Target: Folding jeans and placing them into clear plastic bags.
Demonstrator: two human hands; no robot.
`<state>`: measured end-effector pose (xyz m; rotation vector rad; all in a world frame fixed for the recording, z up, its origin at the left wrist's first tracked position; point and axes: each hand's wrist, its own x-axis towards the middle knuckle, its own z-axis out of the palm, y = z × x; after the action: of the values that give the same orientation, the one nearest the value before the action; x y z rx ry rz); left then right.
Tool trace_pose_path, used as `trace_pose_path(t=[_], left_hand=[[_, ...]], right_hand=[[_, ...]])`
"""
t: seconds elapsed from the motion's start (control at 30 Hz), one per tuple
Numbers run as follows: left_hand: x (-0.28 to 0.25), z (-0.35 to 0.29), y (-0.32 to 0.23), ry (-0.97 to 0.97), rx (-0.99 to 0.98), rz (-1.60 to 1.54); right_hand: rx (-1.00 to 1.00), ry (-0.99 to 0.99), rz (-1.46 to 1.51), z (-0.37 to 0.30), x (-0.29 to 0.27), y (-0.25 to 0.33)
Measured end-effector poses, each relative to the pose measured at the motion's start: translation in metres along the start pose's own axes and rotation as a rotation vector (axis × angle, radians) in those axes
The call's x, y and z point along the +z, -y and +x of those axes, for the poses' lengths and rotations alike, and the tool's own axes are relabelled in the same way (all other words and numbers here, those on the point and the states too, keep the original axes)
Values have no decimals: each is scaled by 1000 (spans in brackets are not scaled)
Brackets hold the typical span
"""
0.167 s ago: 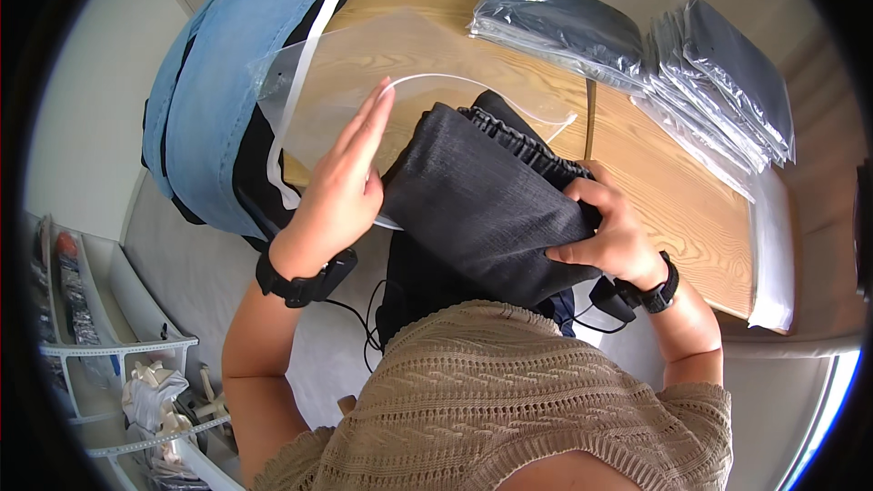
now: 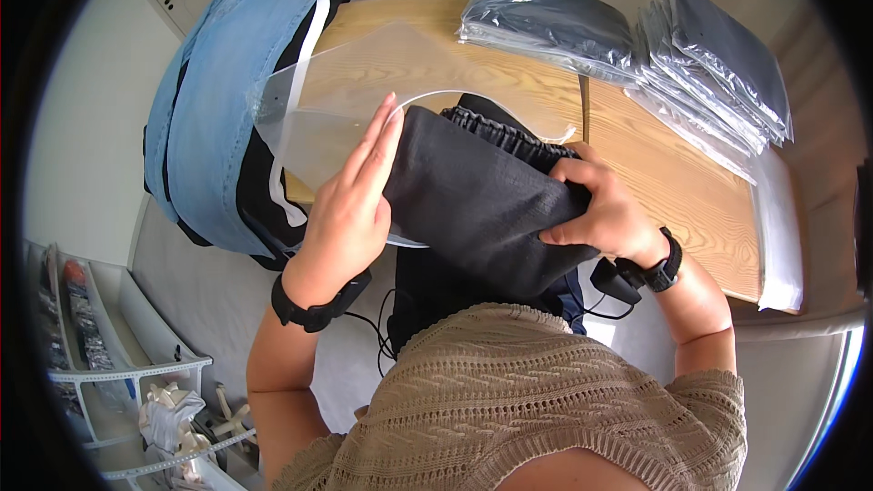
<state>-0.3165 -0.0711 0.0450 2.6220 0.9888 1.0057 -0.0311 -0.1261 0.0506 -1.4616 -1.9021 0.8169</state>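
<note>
Folded black denim trousers (image 2: 482, 195) with a gathered elastic waistband are held up in front of my body, slightly tilted. My right hand (image 2: 609, 209) grips their right end, thumb on the near face and fingers over the top by the waistband. Flat and stretched out, my left hand (image 2: 350, 205) lies against their left edge. A clear plastic bag (image 2: 364, 73) spreads beyond them on the table, its curved white rim running from my left fingertips towards the right. The trousers hide part of the bag's mouth, so I cannot tell how far they are inside it.
Light blue jeans (image 2: 218, 109) lie stacked with black garments at the table's left edge. Bagged dark garments (image 2: 546, 23) and a second bagged pile (image 2: 727, 64) stand at the back right. Flat clear bags (image 2: 779, 227) lie along the right edge of the wooden table (image 2: 673, 191).
My left hand has come in against the trousers' left edge. The trousers have shifted a little to the left relative to the bag, still in my right hand. The whole view has tilted slightly.
</note>
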Motion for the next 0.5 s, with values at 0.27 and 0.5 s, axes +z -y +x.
trace_pose_path(t=[0.27, 0.5], left_hand=[[18, 16, -14, -27, 183, 118], [24, 9, -20, -42, 282, 54]], right_hand=[[-135, -87, -101, 40, 22, 16], [-468, -457, -235, 97, 67, 21]])
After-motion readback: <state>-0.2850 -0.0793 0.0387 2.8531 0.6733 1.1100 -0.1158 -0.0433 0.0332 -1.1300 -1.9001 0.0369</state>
